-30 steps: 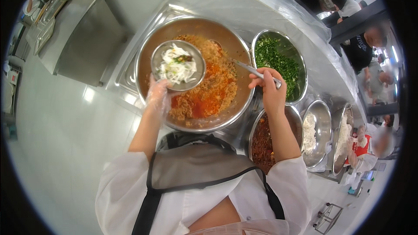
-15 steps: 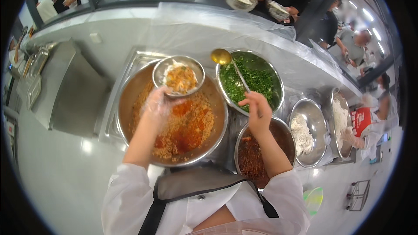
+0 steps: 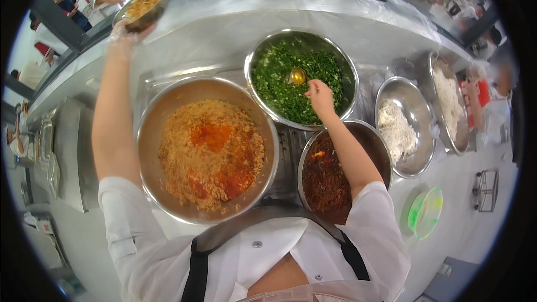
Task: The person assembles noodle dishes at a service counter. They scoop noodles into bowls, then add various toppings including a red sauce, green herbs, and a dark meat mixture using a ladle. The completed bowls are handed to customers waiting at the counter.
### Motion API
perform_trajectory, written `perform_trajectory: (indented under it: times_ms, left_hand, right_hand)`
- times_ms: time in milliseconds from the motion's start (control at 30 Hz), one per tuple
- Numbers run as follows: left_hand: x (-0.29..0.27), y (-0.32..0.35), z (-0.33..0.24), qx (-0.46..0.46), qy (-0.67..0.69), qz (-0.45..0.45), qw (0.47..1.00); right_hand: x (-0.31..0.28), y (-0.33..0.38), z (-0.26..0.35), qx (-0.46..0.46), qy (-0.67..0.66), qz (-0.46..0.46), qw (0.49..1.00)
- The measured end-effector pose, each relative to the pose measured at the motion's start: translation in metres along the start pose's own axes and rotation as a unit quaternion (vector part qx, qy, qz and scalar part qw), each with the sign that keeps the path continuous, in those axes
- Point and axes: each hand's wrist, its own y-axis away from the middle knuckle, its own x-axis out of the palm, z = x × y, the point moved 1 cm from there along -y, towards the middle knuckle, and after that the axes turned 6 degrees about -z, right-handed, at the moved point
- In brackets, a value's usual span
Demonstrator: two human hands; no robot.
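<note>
Now your left hand grips a small round steel bowl of orange crumble, raised high toward the far ledge as if to pass it over, while your right hand closes on a golden ladle resting in the steel bowl of chopped greens. Five large steel bowls sit on the worktop.

Bright overhead light, steel glare, fisheye-bent blurred edges.
</note>
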Motion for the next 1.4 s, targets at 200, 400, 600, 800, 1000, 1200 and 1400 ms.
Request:
perform_trajectory:
  times_ms: [200, 400, 600, 800, 1000, 1200, 1400]
  left_hand:
    - [0.002, -0.021, -0.012, -0.031, 0.002, -0.030, 0.999]
    - [0.005, -0.032, -0.013, -0.082, 0.024, -0.051, 0.995]
    - [0.000, -0.064, -0.038, -0.105, 0.028, 0.040, 0.993]
    - [0.003, -0.080, -0.054, 0.054, -0.010, 0.164, 0.985]
    - [0.054, -0.049, 0.041, -0.055, 0.094, -0.041, 0.993]
    - [0.084, -0.048, 0.129, -0.018, -0.109, 0.187, 0.976]
    - [0.120, -0.071, 0.180, -0.101, -0.037, 0.110, 0.988]
  right_hand:
    - [0.031, 0.004, 0.000, 0.009, 0.007, 0.052, 0.999]
    - [0.005, -0.012, 0.010, 0.152, -0.112, 0.011, 0.982]
    - [-0.027, -0.017, 0.003, 0.181, -0.243, -0.041, 0.952]
    - [-0.061, -0.004, 0.015, 0.225, -0.307, -0.066, 0.922]
    - [-0.114, 0.039, 0.021, 0.224, -0.349, -0.082, 0.906]
    - [-0.211, 0.135, 0.051, 0.218, -0.342, -0.111, 0.907]
    - [-0.203, 0.213, 0.008, 0.325, -0.123, -0.152, 0.925]
